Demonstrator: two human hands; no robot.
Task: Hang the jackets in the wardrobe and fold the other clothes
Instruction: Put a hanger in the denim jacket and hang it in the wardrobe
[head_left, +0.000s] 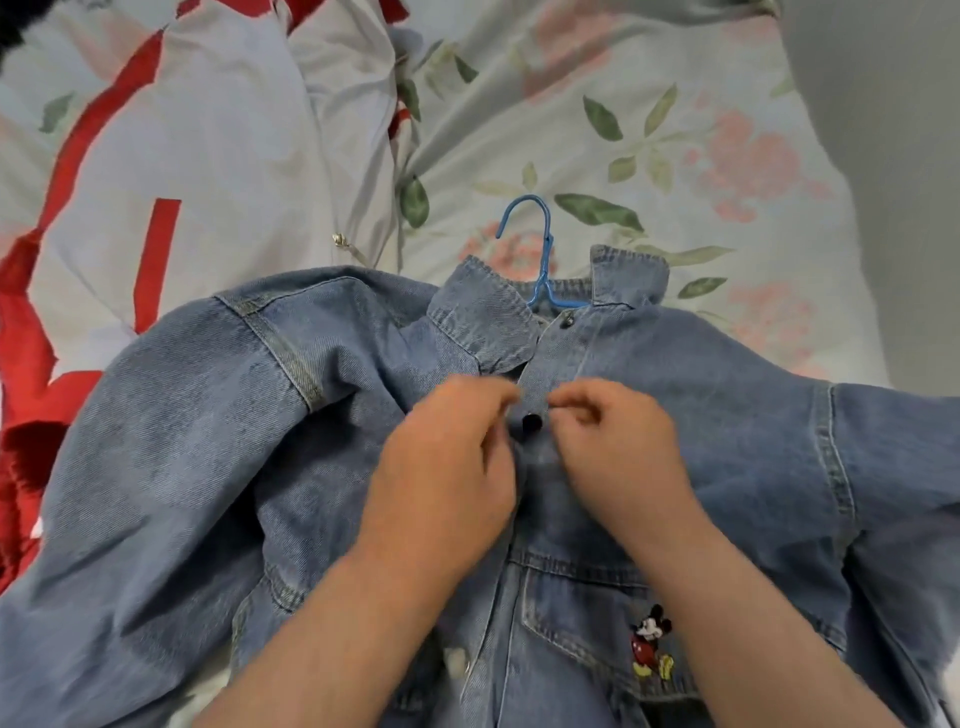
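Buttoning step: blue denim jacket (675, 441) lies flat on floral bedsheet (675, 130), blue wire hanger (540, 249) inside collar. My left hand (447, 467) and right hand (618, 441) pinch its placket at dark button (531, 423). Next I'd push it through, then lift by hook

**A bedroom at home**

It is a bed (675, 104) that fills the view, spread with a pale cover printed in pink flowers and green leaves. Clothes lie on it: a denim jacket (208, 441) on a blue hanger (540, 244), and a white and red garment (182, 130) beside it
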